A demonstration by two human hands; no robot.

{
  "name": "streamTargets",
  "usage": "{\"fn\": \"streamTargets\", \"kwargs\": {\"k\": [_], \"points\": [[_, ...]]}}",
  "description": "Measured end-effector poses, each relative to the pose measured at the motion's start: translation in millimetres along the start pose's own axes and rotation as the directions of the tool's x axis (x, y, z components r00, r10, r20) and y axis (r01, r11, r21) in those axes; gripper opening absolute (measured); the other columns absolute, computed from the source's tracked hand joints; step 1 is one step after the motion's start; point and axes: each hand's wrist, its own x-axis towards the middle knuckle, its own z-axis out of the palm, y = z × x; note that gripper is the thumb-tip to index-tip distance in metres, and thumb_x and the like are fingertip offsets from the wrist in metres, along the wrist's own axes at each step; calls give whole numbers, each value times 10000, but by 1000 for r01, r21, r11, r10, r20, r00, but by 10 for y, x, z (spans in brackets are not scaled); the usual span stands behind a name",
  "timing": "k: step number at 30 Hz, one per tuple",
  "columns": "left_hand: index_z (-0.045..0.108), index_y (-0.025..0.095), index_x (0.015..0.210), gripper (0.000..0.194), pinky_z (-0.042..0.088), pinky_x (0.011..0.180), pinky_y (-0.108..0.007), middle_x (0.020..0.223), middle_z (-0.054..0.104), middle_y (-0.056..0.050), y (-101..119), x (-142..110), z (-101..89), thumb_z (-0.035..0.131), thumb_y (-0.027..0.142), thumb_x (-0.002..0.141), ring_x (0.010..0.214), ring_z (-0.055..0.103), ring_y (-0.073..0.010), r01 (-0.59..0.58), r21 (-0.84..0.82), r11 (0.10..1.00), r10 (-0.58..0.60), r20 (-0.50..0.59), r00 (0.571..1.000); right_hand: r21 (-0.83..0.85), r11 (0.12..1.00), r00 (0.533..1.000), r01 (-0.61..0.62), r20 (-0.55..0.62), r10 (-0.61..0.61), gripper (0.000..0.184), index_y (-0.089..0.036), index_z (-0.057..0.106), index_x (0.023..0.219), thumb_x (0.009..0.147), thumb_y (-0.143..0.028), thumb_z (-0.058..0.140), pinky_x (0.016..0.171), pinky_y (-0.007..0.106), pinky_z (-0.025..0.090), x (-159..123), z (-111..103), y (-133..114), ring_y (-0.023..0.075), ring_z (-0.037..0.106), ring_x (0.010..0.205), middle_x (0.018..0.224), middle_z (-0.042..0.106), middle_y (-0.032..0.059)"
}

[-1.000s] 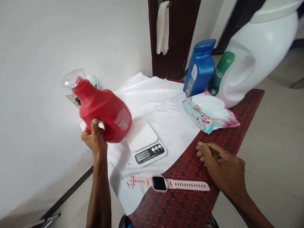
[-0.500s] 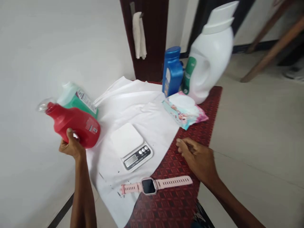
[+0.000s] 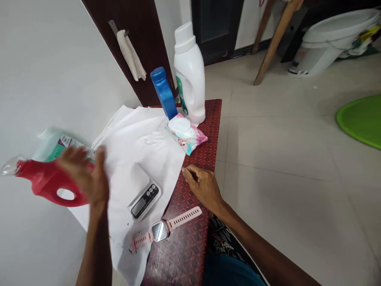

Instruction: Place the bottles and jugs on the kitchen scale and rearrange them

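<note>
My left hand (image 3: 85,176) is blurred by motion. Its fingers look spread over a red detergent bottle (image 3: 41,182) that lies on its side at the table's left edge, and the bottle's handle is free. A green-and-clear bottle (image 3: 50,145) lies just behind the red one. My right hand (image 3: 202,184) rests on the red patterned table (image 3: 190,246) with fingers curled and nothing in them. Between my hands, a small white kitchen scale (image 3: 144,196) sits on a white cloth (image 3: 133,139). A pink smartwatch (image 3: 160,230) lies near the table's front.
A wipes pack (image 3: 186,135), a blue bottle (image 3: 163,93) and a white jug (image 3: 190,75) stand at the table's far end. A towel (image 3: 131,55) hangs on the dark door. On the tiled floor to the right are a green mat (image 3: 360,119) and a white bin (image 3: 327,39).
The red bottle went down and to the left and now lies on its side. My left hand left its handle and spread over it. The view swung right; my right hand barely moved.
</note>
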Motion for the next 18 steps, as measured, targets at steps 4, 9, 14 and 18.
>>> {"fn": "streamTargets", "kwargs": {"k": [4,9,14,18], "points": [[488,248,1443,1035,510,1166,-636,1501,557,-256,367,-442,1431,987,709,661,1439,566,-468,137,-125,983,-70,434,898,10,1000,999,21,-37,-20,354,-264,527,709,1054,-345,508,646,309,403,4,23,17,168,583,564,637,658,4],[269,186,1642,1420,294,1269,-779,1796,38,-402,542,-853,2493,1056,657,557,1687,55,-639,228,152,962,-274,547,791,3,1000,998,28,-49,-28,276,-249,626,794,1048,-282,526,704,303,451,2,46,43,202,710,701,784,773,59],[215,108,1684,1337,432,1259,-574,1781,170,-416,496,-724,2306,1018,448,671,1623,387,-541,183,410,894,-390,509,767,1,999,997,39,-61,-39,302,-244,600,769,1057,-250,511,701,296,428,-3,87,74,181,668,659,745,751,50],[480,143,1516,1066,561,1077,-465,1483,653,-281,314,-506,1985,1016,443,645,1390,645,-425,276,423,863,-475,493,729,29,998,998,54,-45,-53,315,-249,560,752,1060,-270,497,705,295,402,5,88,72,168,630,643,721,725,31]]}}
